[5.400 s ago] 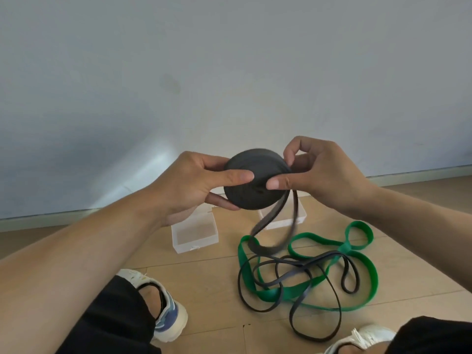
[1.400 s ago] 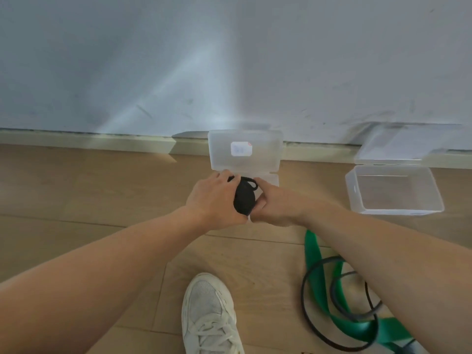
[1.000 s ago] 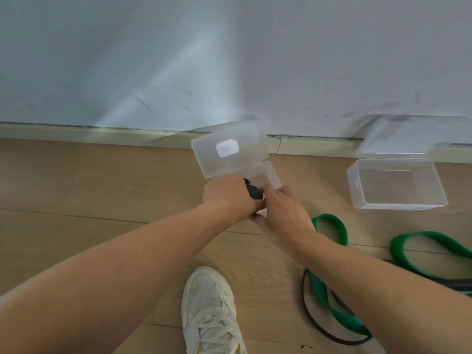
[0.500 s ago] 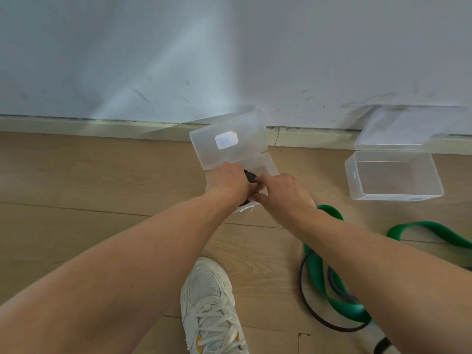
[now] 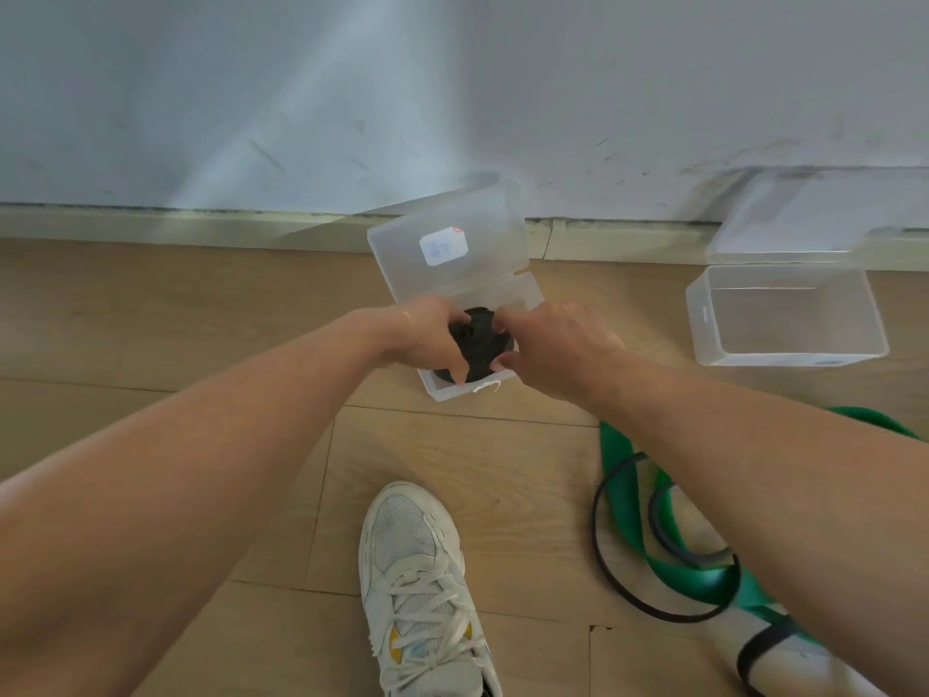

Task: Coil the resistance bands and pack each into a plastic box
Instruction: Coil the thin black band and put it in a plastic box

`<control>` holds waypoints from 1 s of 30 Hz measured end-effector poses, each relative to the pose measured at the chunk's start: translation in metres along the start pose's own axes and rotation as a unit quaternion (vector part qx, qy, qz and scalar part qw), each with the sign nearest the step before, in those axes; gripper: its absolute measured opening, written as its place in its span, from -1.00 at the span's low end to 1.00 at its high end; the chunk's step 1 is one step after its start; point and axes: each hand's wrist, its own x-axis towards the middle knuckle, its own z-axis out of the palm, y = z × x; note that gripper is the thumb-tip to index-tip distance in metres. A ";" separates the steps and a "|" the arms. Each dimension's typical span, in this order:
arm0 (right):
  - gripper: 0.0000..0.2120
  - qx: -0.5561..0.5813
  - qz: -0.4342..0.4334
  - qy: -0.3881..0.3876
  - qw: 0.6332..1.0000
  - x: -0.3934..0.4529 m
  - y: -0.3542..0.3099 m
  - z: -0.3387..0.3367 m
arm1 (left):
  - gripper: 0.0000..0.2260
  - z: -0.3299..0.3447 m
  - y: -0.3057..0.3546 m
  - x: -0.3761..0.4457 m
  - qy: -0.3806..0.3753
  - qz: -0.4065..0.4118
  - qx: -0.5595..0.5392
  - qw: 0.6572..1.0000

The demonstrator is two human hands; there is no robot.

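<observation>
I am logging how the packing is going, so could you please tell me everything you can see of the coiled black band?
The coiled black band is a tight, matte, rubbery-looking roll sitting in the clear plastic box, whose labelled lid stands open behind it. The left hand and the right hand each have it in their grip from either side, fingers curled round it and hiding its flanks. A loose end seems to bulge on top.

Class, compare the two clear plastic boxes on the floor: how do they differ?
The near box holds the coiled black band, gripped by the left hand and right hand; the far box holds nothing. The near box's lid bears a white label; the far box's lid shows none. Both are clear, with lids open.
</observation>
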 end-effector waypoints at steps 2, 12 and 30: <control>-0.70 -0.024 -0.033 0.005 0.999 -0.001 0.001 0.004 | -0.60 0.004 0.001 0.004 0.024 0.001 0.027 0.999; -0.74 -0.072 -0.090 0.025 0.993 -0.002 0.007 0.010 | -0.56 0.019 0.000 0.010 0.040 0.046 0.137 0.989; -0.85 -0.121 -0.072 -0.101 0.985 0.025 -0.008 -0.014 | -0.74 0.041 0.009 0.003 0.156 0.033 0.128 0.979</control>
